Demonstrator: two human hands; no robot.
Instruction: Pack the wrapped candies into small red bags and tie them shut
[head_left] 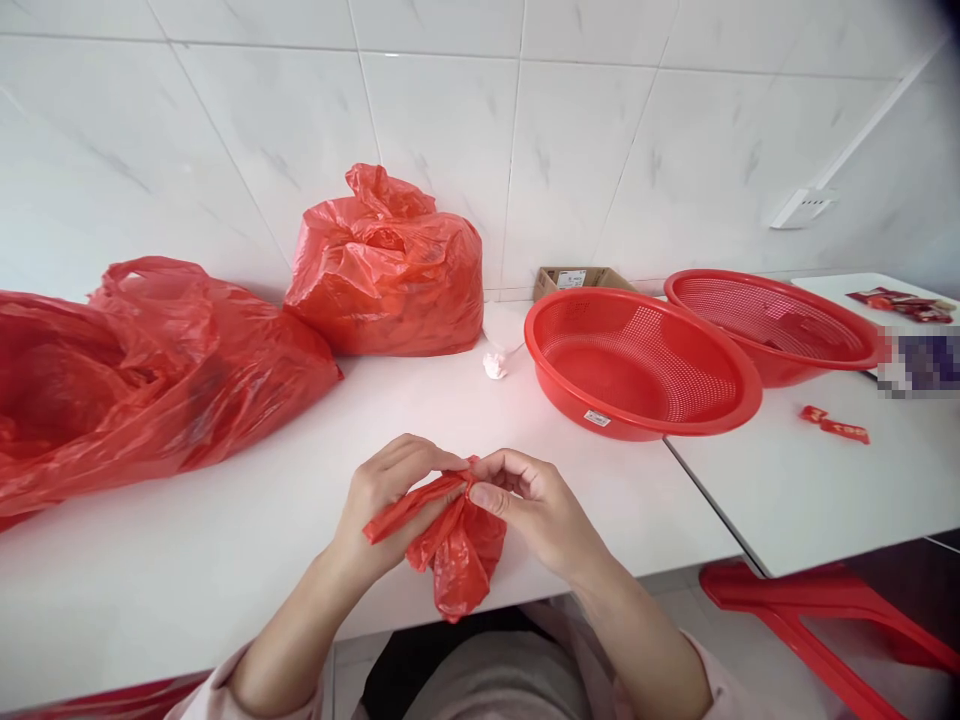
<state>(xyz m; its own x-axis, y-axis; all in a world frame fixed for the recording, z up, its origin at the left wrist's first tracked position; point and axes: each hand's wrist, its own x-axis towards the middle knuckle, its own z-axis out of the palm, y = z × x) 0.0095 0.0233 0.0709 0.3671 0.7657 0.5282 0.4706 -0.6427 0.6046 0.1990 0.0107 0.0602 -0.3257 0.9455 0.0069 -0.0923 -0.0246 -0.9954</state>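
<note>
Close to the table's front edge, both my hands grip a small red plastic bag (463,575). My left hand (382,490) is closed on the gathered top, with a twisted strip of the plastic lying across its fingers. On the other side, my right hand (529,500) pinches the same gathered part between thumb and fingers. The lower body of the bag hangs crumpled below my fingertips. Whether anything is inside it, I cannot tell.
A large open red bag (172,380) lies left, beside a full tied red bag (390,270) by the wall. Right stand two red plastic colanders (645,425) (772,295) and a cardboard box (592,275). A crumpled tissue (495,365), red wrappers (844,430) and a red stool (810,600) also show.
</note>
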